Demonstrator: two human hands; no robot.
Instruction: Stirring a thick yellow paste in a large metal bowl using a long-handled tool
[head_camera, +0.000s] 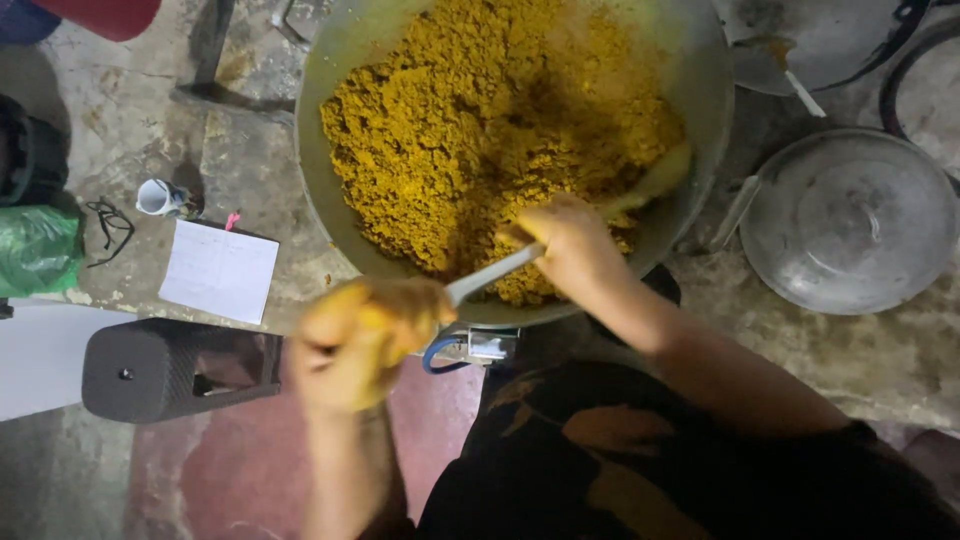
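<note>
Both hands grip a long metal spatula (590, 222) at frame centre: blurred left hand (362, 340) closed round its handle end, right hand (570, 243) closed mid-shaft. Its blade sits half-buried in yellow crumbly mixture (470, 120) inside a large pan (700, 90), cut off at top.

A: What lies underfoot?
B: A stained grey concrete floor (130, 130), dimly lit, meeting a dull red floor patch (250, 460).
A: Any furniture?
B: A black perforated stool (150, 370) stands just beside it.
</note>
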